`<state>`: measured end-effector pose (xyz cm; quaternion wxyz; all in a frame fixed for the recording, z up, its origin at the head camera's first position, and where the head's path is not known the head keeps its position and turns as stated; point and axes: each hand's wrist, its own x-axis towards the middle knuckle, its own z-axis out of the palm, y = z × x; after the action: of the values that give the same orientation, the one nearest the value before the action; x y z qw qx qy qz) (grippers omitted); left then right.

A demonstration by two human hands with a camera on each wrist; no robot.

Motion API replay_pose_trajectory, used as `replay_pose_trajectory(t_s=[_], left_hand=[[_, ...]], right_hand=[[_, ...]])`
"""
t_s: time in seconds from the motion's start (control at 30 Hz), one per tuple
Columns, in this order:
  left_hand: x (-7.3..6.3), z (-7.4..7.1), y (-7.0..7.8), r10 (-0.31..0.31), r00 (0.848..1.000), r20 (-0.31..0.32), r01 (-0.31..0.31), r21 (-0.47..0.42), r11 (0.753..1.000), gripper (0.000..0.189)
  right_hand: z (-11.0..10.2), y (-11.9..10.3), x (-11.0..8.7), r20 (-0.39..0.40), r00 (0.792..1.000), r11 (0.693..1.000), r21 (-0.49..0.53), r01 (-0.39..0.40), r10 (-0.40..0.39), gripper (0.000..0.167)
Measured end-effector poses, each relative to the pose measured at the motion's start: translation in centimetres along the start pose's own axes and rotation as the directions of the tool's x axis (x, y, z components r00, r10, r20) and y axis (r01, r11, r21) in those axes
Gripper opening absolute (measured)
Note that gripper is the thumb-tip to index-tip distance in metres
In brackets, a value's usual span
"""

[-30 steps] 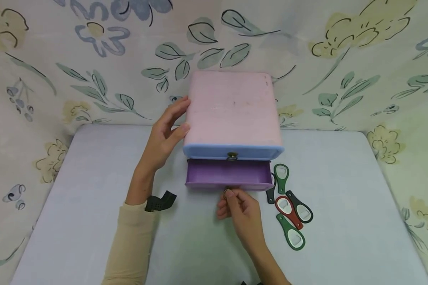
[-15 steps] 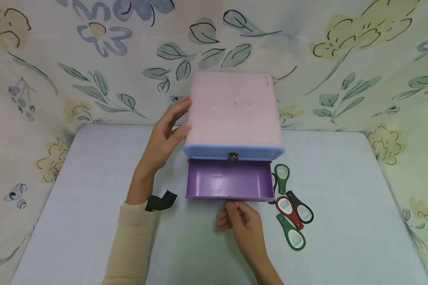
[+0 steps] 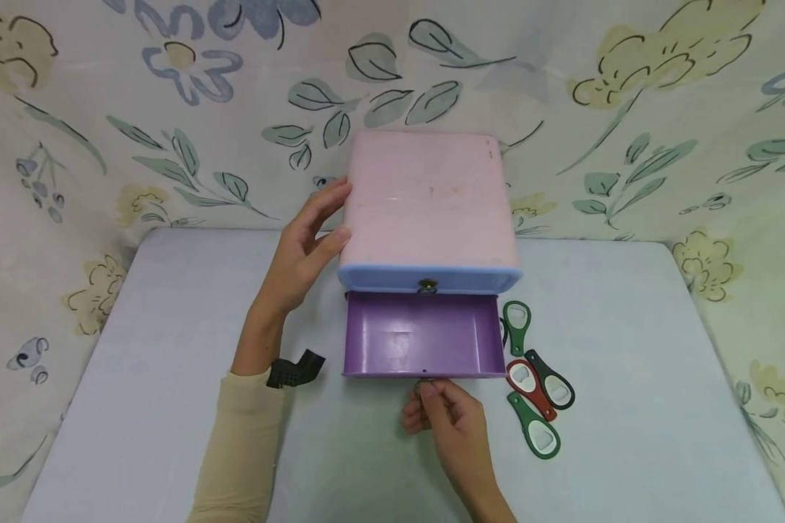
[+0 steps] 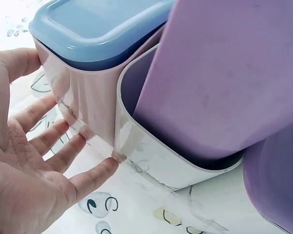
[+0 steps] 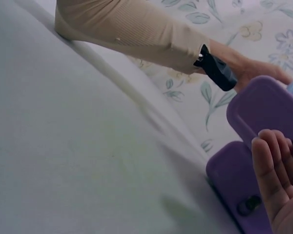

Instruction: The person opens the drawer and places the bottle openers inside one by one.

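A small chest of drawers with a pink top (image 3: 425,200) stands at the back of the table. Its blue top drawer (image 3: 379,278) is pushed in; below it a purple drawer (image 3: 399,341) is pulled far out, its inside bare. My right hand (image 3: 458,432) pinches that drawer's ring pull (image 3: 420,388) between thumb and forefinger, the other fingers loosely bent. On the chest's left side rests my left hand (image 3: 297,250); in the left wrist view its spread fingertips touch the pink wall (image 4: 85,97). A lower purple drawer (image 5: 234,168) shows pushed in.
Several bottle openers lie right of the chest: green (image 3: 517,327), red (image 3: 530,388), black (image 3: 551,380) and another green one (image 3: 534,426). A dark one is mostly hidden by the pulled-out drawer. Floral cloth (image 3: 235,87) hangs behind the white table (image 3: 628,349).
The purple drawer has slid out towards me, showing more of its inside and covering more of the dark bottle opener. My right hand has come back with it; my left hand stays put.
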<state>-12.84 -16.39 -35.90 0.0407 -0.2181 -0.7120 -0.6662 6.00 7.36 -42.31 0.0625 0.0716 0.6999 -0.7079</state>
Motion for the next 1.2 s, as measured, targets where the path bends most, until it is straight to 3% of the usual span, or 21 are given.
replay_pose_trajectory(t_s=[0.53, 0.9, 1.07, 1.2], left_hand=[[0.2, -0.3, 0.5, 0.0, 1.0, 0.009, 0.0, 0.021, 1.0, 0.058], [-0.2, -0.2, 0.2, -0.03, 0.999, 0.036, 0.029, 0.01, 1.0, 0.058], [-0.2, -0.1, 0.2, -0.034, 0.999, 0.037, 0.034, 0.001, 0.999, 0.059], [-0.2, -0.1, 0.2, -0.038, 0.999, 0.025, 0.038, -0.001, 0.999, 0.06]], right_hand=[[-0.1, -0.1, -0.3, 0.036, 0.999, 0.999, 0.011, 0.038, -0.038, 0.028], [-3.7, 2.0, -0.2, 0.015, 0.993, 0.971, -0.208, 0.116, -0.115, 0.016], [-5.0, 2.1, -0.6, -0.046, 0.979, 0.928, -0.331, 0.171, -0.197, 0.01], [-6.3, 2.3, -0.8, -0.09, 0.94, 0.844, -0.474, 0.249, -0.328, 0.01]])
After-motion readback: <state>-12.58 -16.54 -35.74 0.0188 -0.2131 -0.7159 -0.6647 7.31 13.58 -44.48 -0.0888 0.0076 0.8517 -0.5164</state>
